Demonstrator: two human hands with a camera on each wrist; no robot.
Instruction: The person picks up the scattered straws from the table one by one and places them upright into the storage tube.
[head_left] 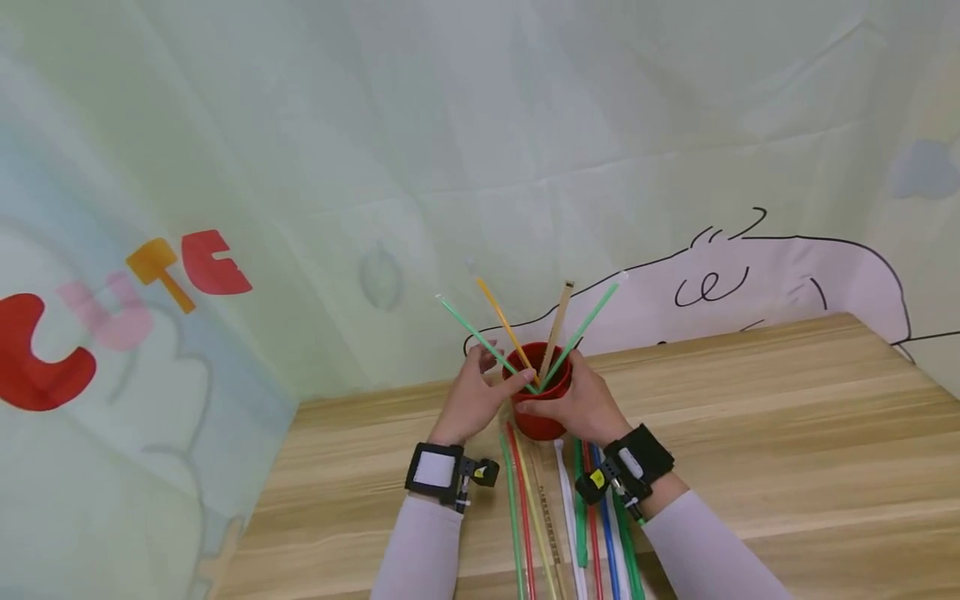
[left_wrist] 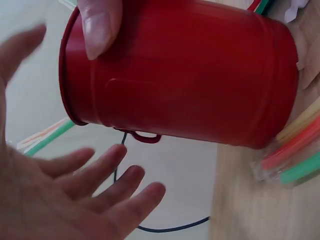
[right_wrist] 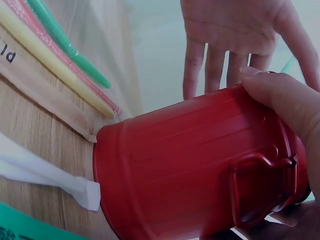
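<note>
A red metal bucket [head_left: 538, 425] with small side handles stands near the table's back edge. Two green straws [head_left: 592, 321], an orange straw [head_left: 501, 310] and a brown paper-wrapped stick [head_left: 556, 327] lean out of its mouth, fanned apart. My right hand [head_left: 587, 404] grips the bucket near the rim, its thumb [right_wrist: 280, 92] across the side and its other fingers partly hidden behind. At the bucket's left, my left hand [head_left: 480, 396] is spread; in the left wrist view its fingers [left_wrist: 117, 172] are apart from the bucket wall.
In front of the bucket lies a row of wrapped straws, among them red [head_left: 525, 508], blue [head_left: 609, 529] and white [head_left: 567, 504], with a printed brown paper sleeve [head_left: 550, 525]. Wooden table [head_left: 787, 433] extends to both sides. A printed cloth [head_left: 420, 167] hangs behind.
</note>
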